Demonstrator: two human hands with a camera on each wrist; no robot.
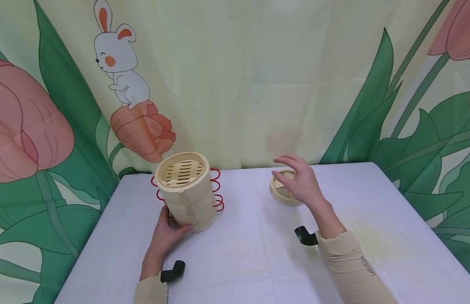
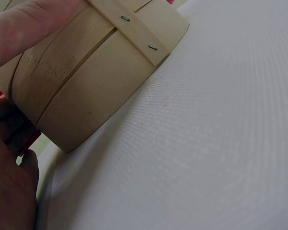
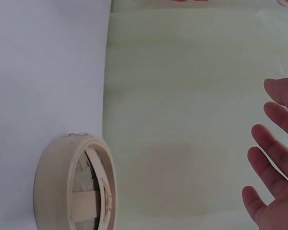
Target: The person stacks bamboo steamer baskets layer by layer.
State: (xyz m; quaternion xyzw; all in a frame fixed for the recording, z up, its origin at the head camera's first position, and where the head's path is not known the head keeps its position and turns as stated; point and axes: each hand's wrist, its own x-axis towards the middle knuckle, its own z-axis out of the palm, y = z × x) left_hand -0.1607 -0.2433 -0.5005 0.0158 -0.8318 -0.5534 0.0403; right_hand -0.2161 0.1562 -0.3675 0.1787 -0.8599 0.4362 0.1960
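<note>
A stacked bamboo steamer (image 1: 189,202) stands on the left part of the table, its slatted top tier uncovered and red loops sticking out on both sides. My left hand (image 1: 166,234) grips it near the base, thumb across the front and fingers round the left side. In the left wrist view the thumb (image 2: 33,21) lies along the bamboo wall. My right hand (image 1: 298,180) is raised with spread fingers, holding nothing, above a round bamboo lid (image 1: 286,200) at the back of the table. In the right wrist view the hand (image 3: 278,167) is apart from the lid (image 3: 53,187).
A white cloth (image 1: 250,253) covers the table. Behind its back edge hangs a curtain (image 1: 235,84) printed with a rabbit, tulips and leaves. Black wrist cameras (image 1: 173,272) project from both sleeves.
</note>
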